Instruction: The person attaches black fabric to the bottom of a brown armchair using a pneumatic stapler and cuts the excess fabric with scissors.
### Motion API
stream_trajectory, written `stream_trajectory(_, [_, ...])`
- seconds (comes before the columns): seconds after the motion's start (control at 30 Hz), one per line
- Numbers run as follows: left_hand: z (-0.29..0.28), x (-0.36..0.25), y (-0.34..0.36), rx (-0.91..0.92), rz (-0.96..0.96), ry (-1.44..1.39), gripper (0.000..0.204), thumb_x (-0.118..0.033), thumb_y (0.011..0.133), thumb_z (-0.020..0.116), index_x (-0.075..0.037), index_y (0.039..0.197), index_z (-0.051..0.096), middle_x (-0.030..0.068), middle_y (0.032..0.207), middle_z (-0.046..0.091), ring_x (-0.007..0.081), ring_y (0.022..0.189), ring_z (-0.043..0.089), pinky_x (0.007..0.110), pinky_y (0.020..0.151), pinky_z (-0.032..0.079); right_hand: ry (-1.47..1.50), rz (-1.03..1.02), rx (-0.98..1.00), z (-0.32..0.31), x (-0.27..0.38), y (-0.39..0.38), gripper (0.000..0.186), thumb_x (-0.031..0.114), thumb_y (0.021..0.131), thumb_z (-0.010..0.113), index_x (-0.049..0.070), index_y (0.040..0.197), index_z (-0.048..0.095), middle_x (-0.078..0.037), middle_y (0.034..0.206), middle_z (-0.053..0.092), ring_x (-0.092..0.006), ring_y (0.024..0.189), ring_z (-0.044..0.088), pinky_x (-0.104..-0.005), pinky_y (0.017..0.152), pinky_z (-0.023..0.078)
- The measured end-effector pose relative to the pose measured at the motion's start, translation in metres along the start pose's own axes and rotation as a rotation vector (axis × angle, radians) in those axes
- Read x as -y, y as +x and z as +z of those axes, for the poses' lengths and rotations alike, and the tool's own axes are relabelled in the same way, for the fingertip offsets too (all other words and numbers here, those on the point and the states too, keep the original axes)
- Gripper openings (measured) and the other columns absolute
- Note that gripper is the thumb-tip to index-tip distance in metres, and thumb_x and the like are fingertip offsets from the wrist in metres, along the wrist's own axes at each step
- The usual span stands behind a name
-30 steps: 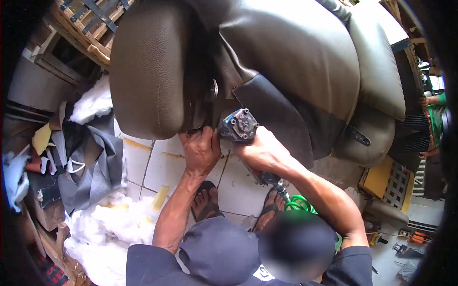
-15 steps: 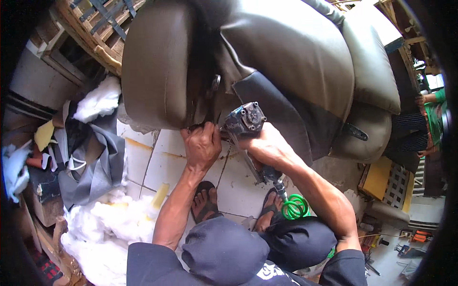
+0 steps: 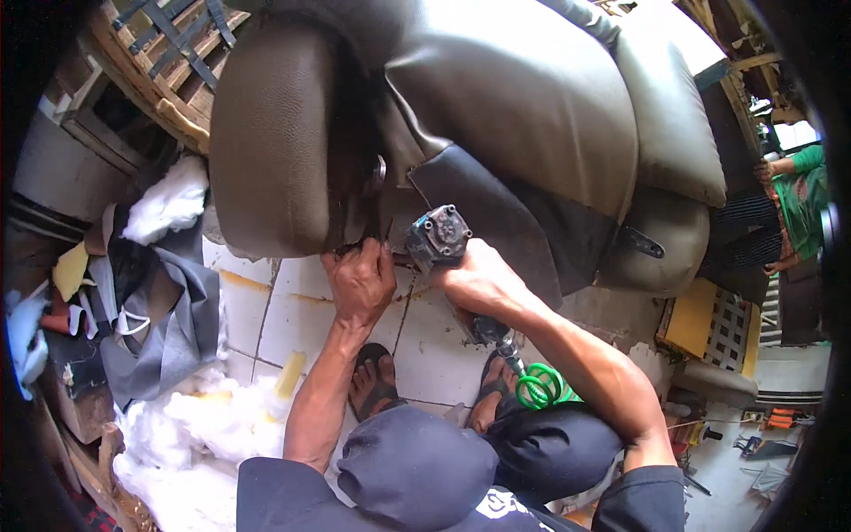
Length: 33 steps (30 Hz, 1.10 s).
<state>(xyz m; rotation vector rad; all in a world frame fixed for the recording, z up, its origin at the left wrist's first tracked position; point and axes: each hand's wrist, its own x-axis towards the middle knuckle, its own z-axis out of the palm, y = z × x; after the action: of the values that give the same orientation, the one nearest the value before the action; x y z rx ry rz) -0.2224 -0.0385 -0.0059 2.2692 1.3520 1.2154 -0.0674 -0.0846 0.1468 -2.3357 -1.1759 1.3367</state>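
Note:
A brown leather sofa (image 3: 519,97) fills the upper middle, its armrest (image 3: 266,133) at left and a loose dark flap (image 3: 483,208) beside a small metal lever (image 3: 379,173). My left hand (image 3: 362,284) is closed at the sofa's lower edge beside the armrest, fingers gripping upholstery partly hidden in shadow. My right hand (image 3: 479,279) is closed around a black pneumatic stapler (image 3: 441,235), whose nose is close to my left fingers at that edge. A green coiled hose (image 3: 541,386) runs from the stapler's handle past my knee.
White stuffing (image 3: 204,426) and dark fabric scraps (image 3: 164,319) lie at left, near a wooden frame with webbing (image 3: 177,53). A co-worker's green sleeve (image 3: 807,160) shows at right, above a yellow webbed piece (image 3: 700,328). Tools (image 3: 767,443) lie on the tiled floor (image 3: 425,363).
The view has shifted slightly, with the sofa sitting a little differently in the picture. Both my hands stay at the lower edge, the stapler moving only slightly.

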Motion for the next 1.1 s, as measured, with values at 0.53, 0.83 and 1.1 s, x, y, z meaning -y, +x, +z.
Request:
stream_trajectory(0.53, [-0.007, -0.009, 0.006, 0.023, -0.049, -0.003, 0.020, -0.018, 0.091, 0.065, -0.012, 0.074, 0.057, 0.0073, 0.054, 0.058, 0.0274, 0.055, 0.061, 0.043, 0.075, 0.037, 0.065, -0.011, -0.053, -0.011, -0.007, -0.017, 0.018, 0.019, 0.079, 0.065, 0.001, 0.079, 0.061, -0.005, 0.059, 0.056, -0.0143, 0.048, 0.057, -0.0333, 0.046, 0.047])
stream_trajectory(0.83, [0.001, -0.002, 0.001, -0.014, -0.076, 0.002, 0.019, -0.019, 0.091, 0.064, -0.011, 0.075, 0.059, 0.0097, 0.056, 0.060, 0.0304, 0.057, 0.062, 0.045, 0.074, 0.039, 0.117, 0.005, -0.020, -0.002, -0.020, -0.007, 0.020, 0.020, 0.078, 0.066, 0.001, 0.077, 0.060, -0.005, 0.058, 0.056, -0.0164, 0.049, 0.056, -0.0343, 0.047, 0.045])
stream_trajectory(1.1, [-0.008, -0.010, 0.013, 0.051, -0.117, -0.015, 0.018, -0.018, 0.092, 0.064, -0.009, 0.077, 0.060, 0.0129, 0.062, 0.064, 0.0334, 0.061, 0.064, 0.046, 0.080, 0.042, 0.277, 0.036, -0.114, -0.012, -0.023, -0.027, 0.015, 0.017, 0.082, 0.065, 0.003, 0.079, 0.061, -0.004, 0.063, 0.056, -0.0147, 0.048, 0.057, -0.0332, 0.047, 0.048])
